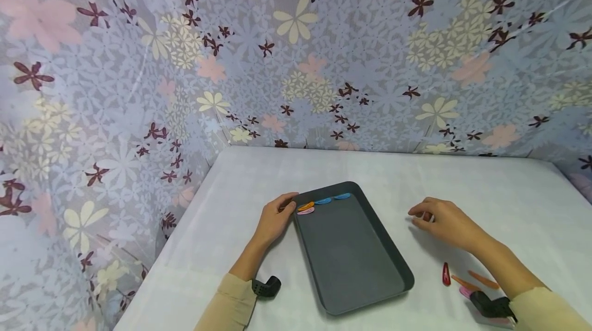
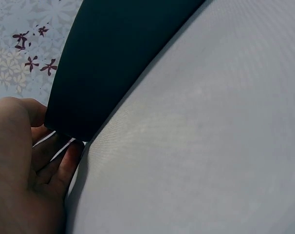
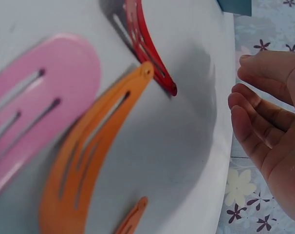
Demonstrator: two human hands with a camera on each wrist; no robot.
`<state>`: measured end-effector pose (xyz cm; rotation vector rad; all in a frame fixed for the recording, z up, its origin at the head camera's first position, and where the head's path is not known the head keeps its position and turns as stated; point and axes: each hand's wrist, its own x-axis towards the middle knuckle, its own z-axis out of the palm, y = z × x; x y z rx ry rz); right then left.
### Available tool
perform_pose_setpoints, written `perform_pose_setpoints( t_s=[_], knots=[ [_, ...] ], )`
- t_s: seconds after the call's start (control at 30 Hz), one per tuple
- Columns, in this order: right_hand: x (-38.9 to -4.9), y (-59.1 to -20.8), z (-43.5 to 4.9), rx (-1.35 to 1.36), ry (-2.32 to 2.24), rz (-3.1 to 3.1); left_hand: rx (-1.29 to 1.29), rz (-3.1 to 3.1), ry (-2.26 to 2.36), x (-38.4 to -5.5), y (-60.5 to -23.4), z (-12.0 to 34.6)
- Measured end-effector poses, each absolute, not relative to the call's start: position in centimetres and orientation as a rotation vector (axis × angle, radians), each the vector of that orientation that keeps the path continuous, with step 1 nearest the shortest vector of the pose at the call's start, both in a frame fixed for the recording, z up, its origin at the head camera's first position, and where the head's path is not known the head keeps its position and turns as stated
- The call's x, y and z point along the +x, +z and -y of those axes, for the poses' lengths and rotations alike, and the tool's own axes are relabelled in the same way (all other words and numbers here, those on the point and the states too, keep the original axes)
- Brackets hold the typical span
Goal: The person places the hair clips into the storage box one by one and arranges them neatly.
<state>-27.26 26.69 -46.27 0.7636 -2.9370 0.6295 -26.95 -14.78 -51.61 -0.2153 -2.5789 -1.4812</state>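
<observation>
My left hand [image 1: 273, 220] grips the far left corner of a dark grey tray [image 1: 353, 259], thumb at the rim and fingers against the outside. Along the tray's far end lie an orange hair clip [image 1: 304, 207], a pink hair clip [image 1: 306, 212] and two blue hair clips [image 1: 322, 201]. To the right of the tray, my right hand [image 1: 444, 222] hovers over the white cloth with loosely bent fingers and holds nothing. Nearer its wrist lie a red hair clip [image 1: 446, 274], two orange hair clips [image 3: 64, 209] and a pink hair clip [image 3: 74, 56].
White cloth [image 1: 259, 171] covers the table. Flower-patterned fabric [image 1: 296, 79] hangs behind it and at the left side. A black wrist camera [image 1: 266, 287] is strapped to the left wrist; another [image 1: 490, 305] on the right wrist partly hides the clips beneath.
</observation>
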Motion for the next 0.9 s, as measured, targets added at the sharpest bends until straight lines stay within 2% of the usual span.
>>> perform_pose_setpoints(
  t_s=[0.9],
  knots=[
    [-26.6,-46.5,-30.0,0.616,0.631,3.038,-0.221,2.589,-1.451,-27.0,-51.7,14.9]
  ],
)
